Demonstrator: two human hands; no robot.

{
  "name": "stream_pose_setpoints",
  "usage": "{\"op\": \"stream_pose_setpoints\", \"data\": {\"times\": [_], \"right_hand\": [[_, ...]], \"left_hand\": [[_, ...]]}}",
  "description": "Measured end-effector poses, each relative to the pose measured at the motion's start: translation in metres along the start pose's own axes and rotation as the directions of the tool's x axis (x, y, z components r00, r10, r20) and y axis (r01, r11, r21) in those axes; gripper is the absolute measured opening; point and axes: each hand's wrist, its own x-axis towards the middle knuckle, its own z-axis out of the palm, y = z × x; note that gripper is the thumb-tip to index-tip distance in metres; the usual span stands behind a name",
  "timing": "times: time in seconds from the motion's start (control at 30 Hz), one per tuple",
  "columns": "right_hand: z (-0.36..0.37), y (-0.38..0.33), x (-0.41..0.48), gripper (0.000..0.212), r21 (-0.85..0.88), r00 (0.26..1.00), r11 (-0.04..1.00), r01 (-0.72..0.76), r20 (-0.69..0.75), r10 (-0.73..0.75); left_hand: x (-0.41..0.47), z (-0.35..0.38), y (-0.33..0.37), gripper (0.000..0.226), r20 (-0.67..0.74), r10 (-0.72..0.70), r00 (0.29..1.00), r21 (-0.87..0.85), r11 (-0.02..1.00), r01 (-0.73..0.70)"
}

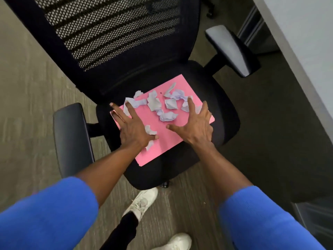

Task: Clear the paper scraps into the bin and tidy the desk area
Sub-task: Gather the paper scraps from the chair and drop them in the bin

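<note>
Both hands over flat pink paper folder (167,139) lying on black padded office-chair seat (223,112). Crumpled pale lilac paper scraps (168,116) scattered across folder top, most beyond fingertips & between the two hands.

Left hand (132,129): fingers (130,110) spread wide, palm down, outer fingertips at folder's left edge, index tip touching a scrap. One scrap beside thumb, another just under thumb side nr wrist. Nothing pinched.

Right hand (195,129): fingers (191,105) splayed too, thumb pointing inward, index tip in among far scraps. Contact w/ folder: cannot tell. Nothing held.

No bin in view.

Risks, as judged:
- Raking w/ spread fingers: small scraps likely to slip thru gaps, esp. those nr left thumb.
- Sweeping toward body: scraps could go off near folder edge onto grey wood-look floor (27,98).
- Lifting folder as tray: thin, prob. flexes; any tilt & light scraps slide off.
- Folder smooth on fabric seat, near corner at seat front; push from left hand might skid it.
- Chair on casters, prob.; leaning weight on seat could roll it away.
- Scraps very light; quick arm mvmt may flick them.
</note>
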Motion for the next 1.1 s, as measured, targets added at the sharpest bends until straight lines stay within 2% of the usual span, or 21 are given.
{"op": "stream_pose_setpoints", "data": {"times": [0.13, 0.2, 0.33, 0.47, 0.57, 0.7, 0.8, 0.93, 1.1], "right_hand": [[0.014, -0.020, 0.025, 0.125, -0.081, 0.999, 0.996, 0.031, 0.043, -0.028], [0.022, -0.026, 0.034, 0.122, -0.135, 0.998, 0.990, 0.047, 0.049, -0.041], [0.037, -0.036, 0.045, 0.104, -0.233, 0.990, 0.962, 0.140, 0.028, -0.137], [0.050, -0.040, 0.044, 0.071, -0.300, 0.967, 0.923, 0.239, -0.014, -0.255], [0.055, -0.036, 0.038, 0.049, -0.307, 0.946, 0.906, 0.292, -0.051, -0.321], [0.056, -0.029, 0.027, 0.034, -0.239, 0.940, 0.922, 0.306, -0.079, -0.333], [0.055, -0.021, 0.022, 0.024, -0.102, 0.949, 0.955, 0.278, -0.128, -0.289], [0.051, -0.013, 0.019, 0.022, 0.116, 0.960, 0.967, 0.226, -0.197, -0.201], [0.044, 0.001, 0.005, 0.021, 0.240, 0.941, 0.958, 0.154, -0.332, -0.068]], "left_hand": [[0.032, -0.006, -0.002, 0.164, 0.053, 0.055, 0.997, 0.000, 0.998, -0.055], [0.041, -0.008, -0.008, 0.151, 0.100, 0.124, 0.987, 0.060, 0.990, -0.131], [0.042, -0.002, -0.015, 0.108, 0.085, 0.277, 0.957, 0.146, 0.947, -0.287], [0.035, 0.011, -0.019, 0.057, 0.001, 0.376, 0.927, 0.107, 0.921, -0.374], [0.036, 0.016, -0.024, 0.033, -0.036, 0.451, 0.892, 0.095, 0.890, -0.446], [0.039, 0.015, -0.026, 0.031, -0.071, 0.468, 0.881, 0.084, 0.883, -0.463], [0.041, 0.010, -0.024, 0.034, -0.084, 0.441, 0.894, 0.042, 0.898, -0.439], [0.040, 0.002, -0.018, 0.034, -0.112, 0.437, 0.893, -0.023, 0.897, -0.441], [0.025, -0.003, -0.013, 0.032, -0.144, 0.437, 0.888, -0.065, 0.891, -0.449]]}}
